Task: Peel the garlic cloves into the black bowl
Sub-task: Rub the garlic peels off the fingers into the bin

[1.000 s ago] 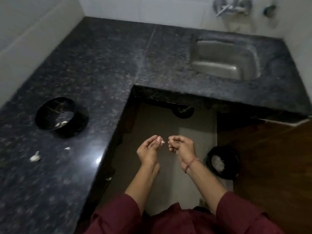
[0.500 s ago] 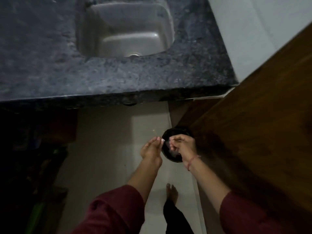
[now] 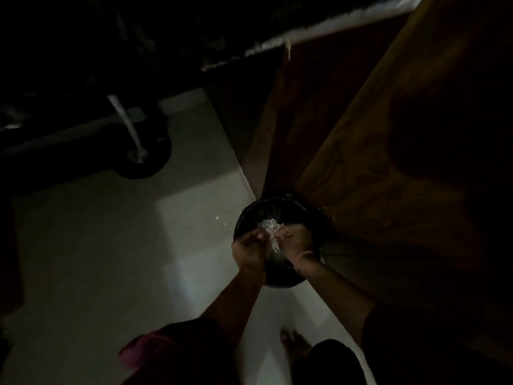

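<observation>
The view is dark. A round black bin stands on the floor against the wooden panel, with a heap of white garlic peels inside. My left hand and my right hand hover close together over the bin, fingers curled, fingertips meeting just above the peels. A small pale garlic clove seems pinched between them, mostly hidden by the fingers. The black bowl and the countertop are out of view.
A brown wooden panel fills the right side. Pale floor tiles spread to the left, with small peel scraps near the bin. A drain pipe hangs under the dark counter. My bare foot is below the bin.
The view has swung from the counter and sink down to the floor. Both hands have lowered together until they are right over the bin's peels.
</observation>
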